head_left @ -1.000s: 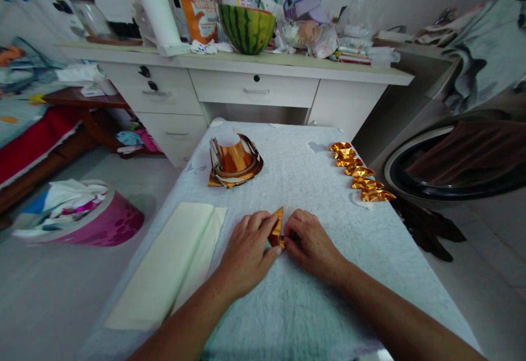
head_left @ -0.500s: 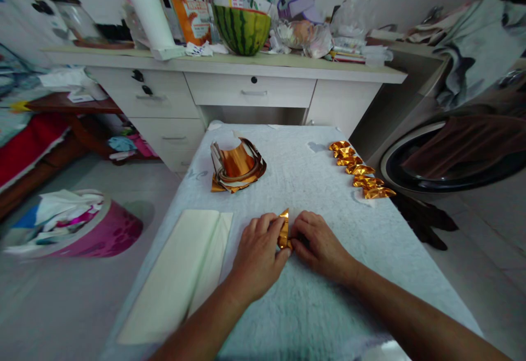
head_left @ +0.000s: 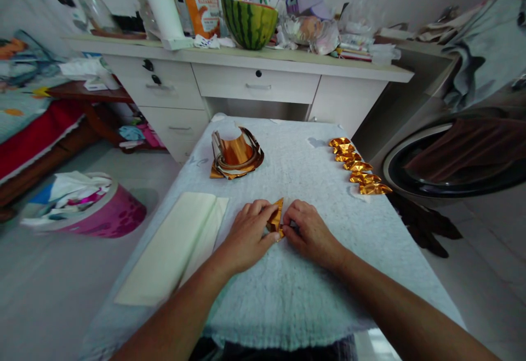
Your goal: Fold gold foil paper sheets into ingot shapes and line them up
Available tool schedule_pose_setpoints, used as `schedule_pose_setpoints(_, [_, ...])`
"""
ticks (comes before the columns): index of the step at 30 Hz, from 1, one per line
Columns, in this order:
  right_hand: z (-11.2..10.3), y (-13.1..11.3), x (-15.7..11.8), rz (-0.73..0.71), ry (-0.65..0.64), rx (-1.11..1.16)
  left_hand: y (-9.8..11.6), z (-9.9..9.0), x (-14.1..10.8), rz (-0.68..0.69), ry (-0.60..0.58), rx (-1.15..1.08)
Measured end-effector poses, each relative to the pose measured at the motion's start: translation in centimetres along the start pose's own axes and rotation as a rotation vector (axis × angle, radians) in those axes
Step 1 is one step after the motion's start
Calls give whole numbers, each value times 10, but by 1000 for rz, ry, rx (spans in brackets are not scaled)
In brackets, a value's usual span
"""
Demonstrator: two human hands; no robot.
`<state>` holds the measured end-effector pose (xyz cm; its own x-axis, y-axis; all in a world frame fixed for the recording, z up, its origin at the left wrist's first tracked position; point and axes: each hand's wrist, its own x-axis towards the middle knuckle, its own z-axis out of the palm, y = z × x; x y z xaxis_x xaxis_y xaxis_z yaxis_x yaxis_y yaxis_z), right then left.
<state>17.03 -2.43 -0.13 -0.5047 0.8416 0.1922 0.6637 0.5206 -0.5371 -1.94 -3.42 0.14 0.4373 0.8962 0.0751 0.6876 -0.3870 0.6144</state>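
Between my two hands, low over the middle of the table, is a small piece of folded gold foil paper (head_left: 276,216). My left hand (head_left: 249,233) grips it from the left, thumb below and fingers above. On its right side, my right hand (head_left: 308,229) pinches the lower right edge with curled fingers, their tips partly hidden. Farther back stands a curled stack of gold foil sheets (head_left: 236,153). A row of several folded gold foil pieces (head_left: 356,166) lies along the table's right edge. Left of my hands rests a folded pale paper sheet (head_left: 168,248).
A pale cloth covers the table (head_left: 287,295). Behind it is a white counter with drawers (head_left: 257,81), bearing a cut watermelon (head_left: 249,24) and packages. A pink waste bin (head_left: 123,207) stands on the floor at left, a washing machine (head_left: 444,153) at right.
The view has tilted and shifted slightly, showing more of the table's near edge. The foil piece has turned a little between my fingers. Both hands keep hold of it.
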Motion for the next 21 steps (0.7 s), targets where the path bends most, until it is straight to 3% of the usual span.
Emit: schedule_pose_setpoints(21, [-3,-1,1,41,-58,15,0,5,2,-18,45,50])
